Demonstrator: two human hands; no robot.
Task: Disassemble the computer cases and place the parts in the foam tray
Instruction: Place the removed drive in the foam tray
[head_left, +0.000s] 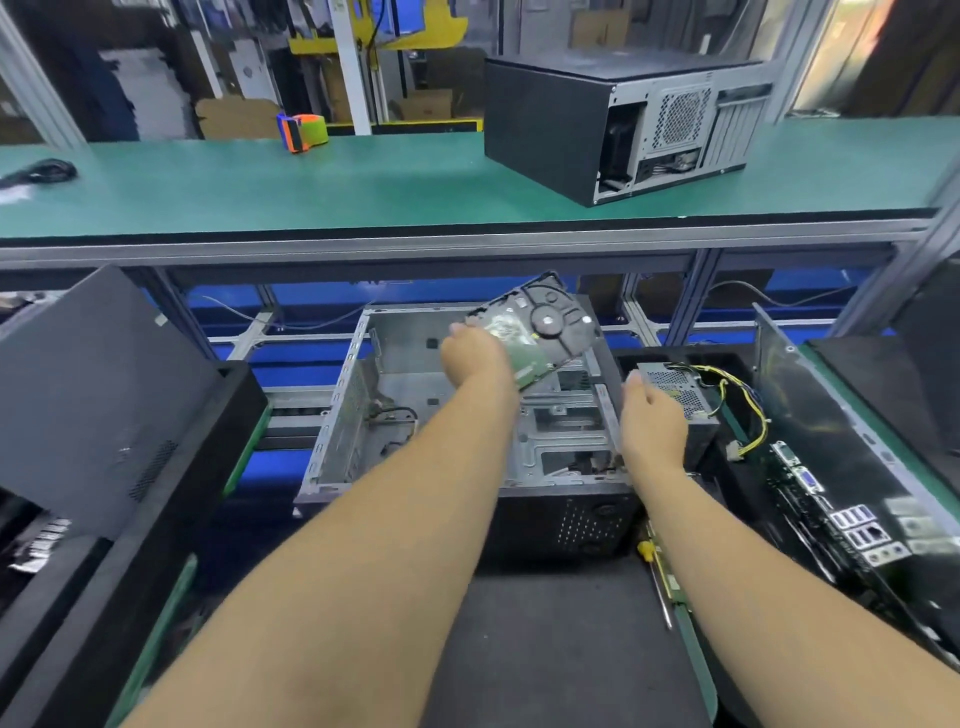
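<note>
Nearest, at six o'clock, a dark mat (561, 649) lies in front of the person, and a screwdriver (655, 571) with a yellow handle rests at its right edge, probably kept within reach for the next screws. At about four o'clock a circuit board (841, 514) with its row of ports lies flat in the black foam tray (737, 364), already sorted there.

In the middle stands the open computer case (415, 405), side panel off and mostly stripped, so both arms can reach in from above. At about three o'clock the right hand (655, 423) rests on the case's right edge, close beside the power supply (680, 397) in the tray. Its fingers look relaxed and apart, holding nothing I can see; it seems to be there to steady the case.

Just past the case's middle, the left hand (475, 358) is clamped on the hard drive (540, 330), fingers wrapped under its near edge. The drive is lifted clear of the case and tilted with its board side up, likely on its way to the tray.

Farthest, at one o'clock on the green shelf (363, 182), a second, closed computer case (618, 130) waits on its side, with a tape dispenser (304, 132) at eleven o'clock.
</note>
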